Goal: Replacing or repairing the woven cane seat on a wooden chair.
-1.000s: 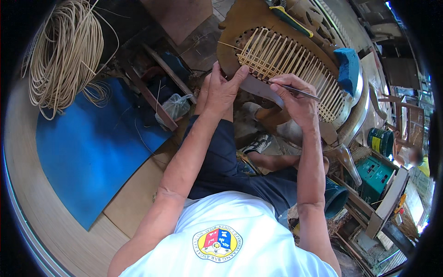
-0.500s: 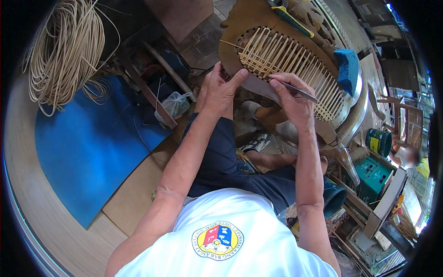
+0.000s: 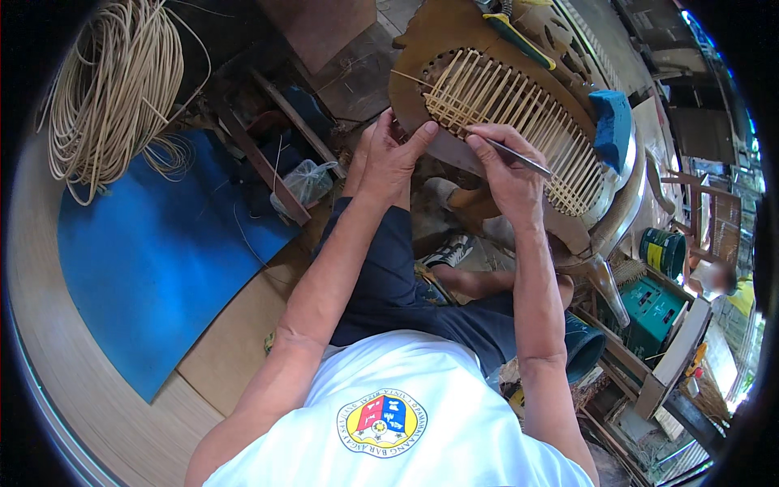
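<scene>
Right hand: closed round a slim metal tool (image 3: 527,160) in a thumb-and-finger pinch, the hand (image 3: 514,169) set close to the tip, probably for fine control; the shaft trails toward 4 o'clock, the tip at the weave's near edge.
Left hand: at 9 o'clock of the right, this hand (image 3: 391,159) has its thumb over the frame's near rim, seemingly to steady it; whether its fingers pinch anything, I cannot tell.
Cane panel: the half-woven panel (image 3: 527,109) lies at 1 o'clock of the view, tilted within easy reach of both hands, its crossed strands densest toward its 9 o'clock end.
Wooden frame: carved and brown, the frame (image 3: 430,34) surrounds the panel, its bored holes presumably there to anchor strands.
On the frame: a yellow-and-green handle (image 3: 522,40) at 12 o'clock of the panel; a blue foam block (image 3: 610,130) at 3.
Cane coil: the bundle (image 3: 118,89) sits at 10 o'clock, apparently looped against tangling.
Blue sheet: spread at 9 o'clock, the sheet (image 3: 154,268) is below the coil.
</scene>
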`<state>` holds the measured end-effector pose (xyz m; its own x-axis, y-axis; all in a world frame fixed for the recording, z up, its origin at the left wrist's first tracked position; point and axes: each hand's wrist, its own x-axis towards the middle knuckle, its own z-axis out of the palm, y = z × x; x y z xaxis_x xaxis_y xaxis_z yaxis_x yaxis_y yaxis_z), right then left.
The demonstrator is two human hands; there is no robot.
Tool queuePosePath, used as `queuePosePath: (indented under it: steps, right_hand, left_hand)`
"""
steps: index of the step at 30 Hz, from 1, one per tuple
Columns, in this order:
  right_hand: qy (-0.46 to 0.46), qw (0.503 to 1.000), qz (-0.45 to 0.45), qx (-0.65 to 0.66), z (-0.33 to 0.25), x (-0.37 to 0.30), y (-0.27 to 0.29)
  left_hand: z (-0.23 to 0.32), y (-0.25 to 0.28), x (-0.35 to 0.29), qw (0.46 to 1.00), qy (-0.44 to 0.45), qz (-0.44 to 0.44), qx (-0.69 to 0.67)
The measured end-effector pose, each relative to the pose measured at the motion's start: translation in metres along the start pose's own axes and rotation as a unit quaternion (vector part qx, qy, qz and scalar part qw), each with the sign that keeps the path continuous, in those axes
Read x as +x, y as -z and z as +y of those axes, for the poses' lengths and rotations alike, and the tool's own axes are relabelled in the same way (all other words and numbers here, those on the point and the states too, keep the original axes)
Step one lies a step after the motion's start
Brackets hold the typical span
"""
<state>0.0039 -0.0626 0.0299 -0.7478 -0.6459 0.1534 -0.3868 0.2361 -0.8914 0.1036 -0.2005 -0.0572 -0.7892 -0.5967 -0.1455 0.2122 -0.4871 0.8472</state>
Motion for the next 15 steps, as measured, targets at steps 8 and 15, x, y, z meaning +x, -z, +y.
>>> queuePosePath:
  steps: [8,15]
  right_hand:
    - [-0.017,0.998,-0.061,-0.003,0.005,0.007,-0.004]
    - [-0.088,0.995,0.032,0.023,0.001,0.011,0.000]
  left_hand:
    - [0.008,-0.007,0.005,0.999,-0.004,0.035,0.035]
    - [0.018,-0.022,0.010,0.993,-0.040,0.068,0.087]
